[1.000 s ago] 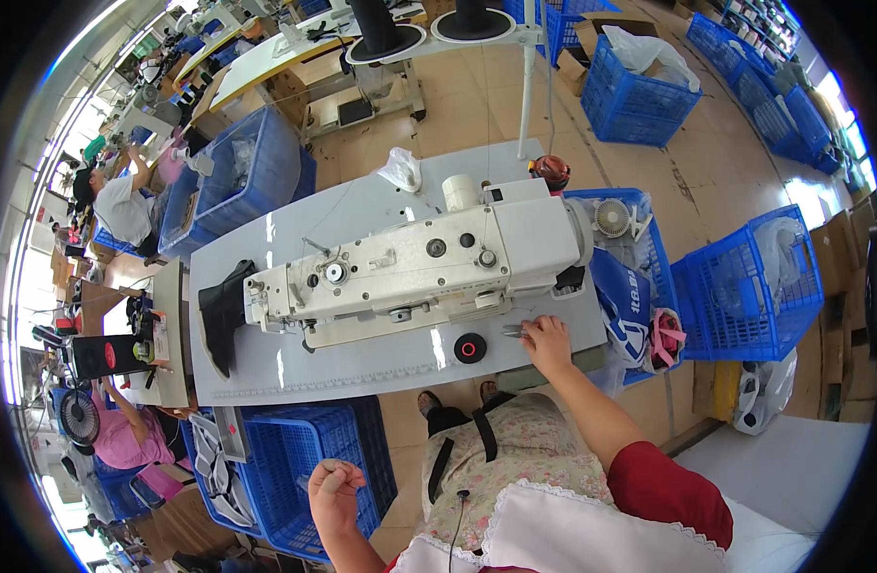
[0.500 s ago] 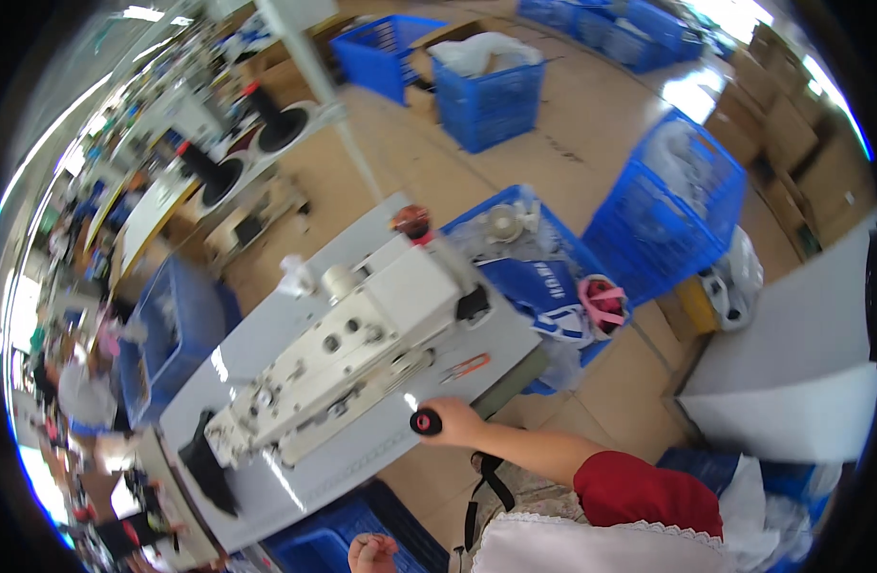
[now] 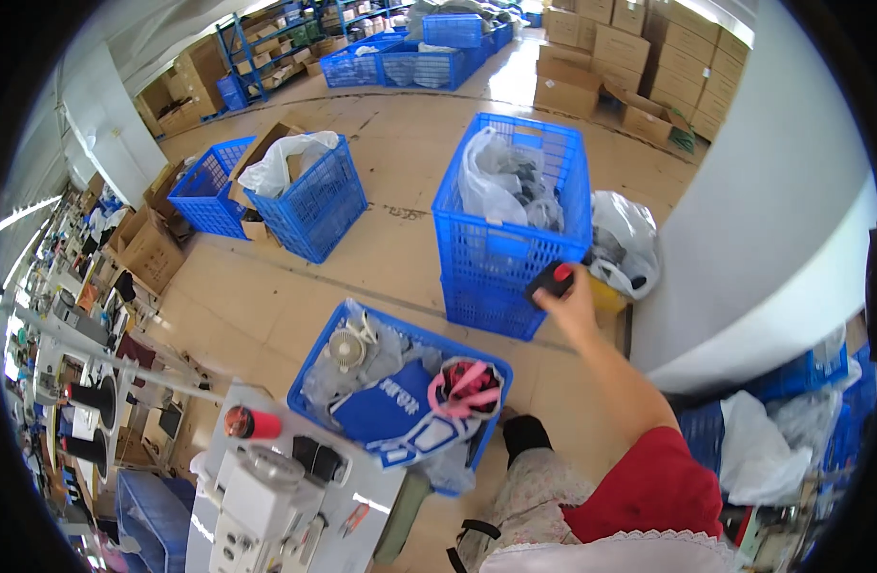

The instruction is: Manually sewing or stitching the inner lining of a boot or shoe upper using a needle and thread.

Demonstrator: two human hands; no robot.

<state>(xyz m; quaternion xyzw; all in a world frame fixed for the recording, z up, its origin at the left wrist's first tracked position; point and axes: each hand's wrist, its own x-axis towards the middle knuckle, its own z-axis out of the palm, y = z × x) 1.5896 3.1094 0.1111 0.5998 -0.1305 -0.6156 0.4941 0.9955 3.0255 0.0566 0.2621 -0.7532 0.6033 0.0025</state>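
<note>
My right hand (image 3: 574, 304) is stretched out to the front right, its fingers wrapped round a black thread cone (image 3: 545, 284) with a red end. The hand and cone are in front of the near right corner of two stacked blue plastic crates (image 3: 491, 250); whether they touch cannot be told. In the upper crate lie clear plastic bags (image 3: 491, 181) with dark contents. A knotted clear bag (image 3: 622, 239) leans beside the stack, above something yellow (image 3: 605, 296). My left hand is out of view.
At the lower left stands a white sewing machine (image 3: 257, 506) on its table, with a red thread cone (image 3: 252, 423) behind it. A low blue crate (image 3: 496, 358) holds bags and a small fan (image 3: 347, 350). More crates (image 3: 309, 220) stand farther left; a white pillar (image 3: 753, 239) rises right.
The view has swung right, away from the sewing machine. My right hand has carried the thread cone from over the machine table to the stacked crates. My left hand has left the view.
</note>
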